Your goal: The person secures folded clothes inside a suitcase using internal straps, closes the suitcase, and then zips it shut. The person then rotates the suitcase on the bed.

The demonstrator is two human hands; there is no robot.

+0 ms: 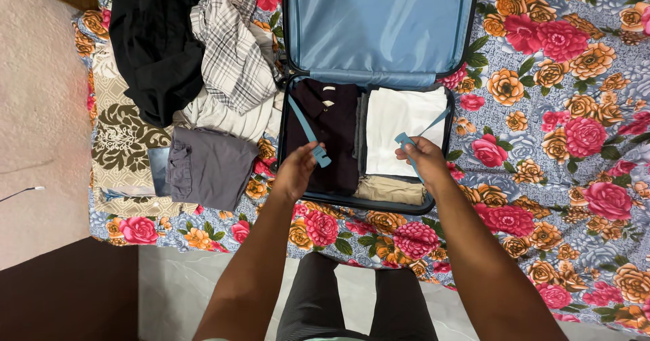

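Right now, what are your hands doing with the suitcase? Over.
Left hand grips one blue strap buckle. Right hand grips the other buckle. Buckles apart, unclipped. Folded clothes beneath, nothing blocking.

Two small pale cloth labels are showing inside the collar of a dark shirt (332,138), which is lying folded in the left half of an open blue suitcase (379,30), close to its hinge edge. The upper label (330,88), a short cream bar, is sitting at the neckline. The lower label (328,103), smaller and squarish, is lying just below it, near a blue strap (301,121) crossing the shirt.
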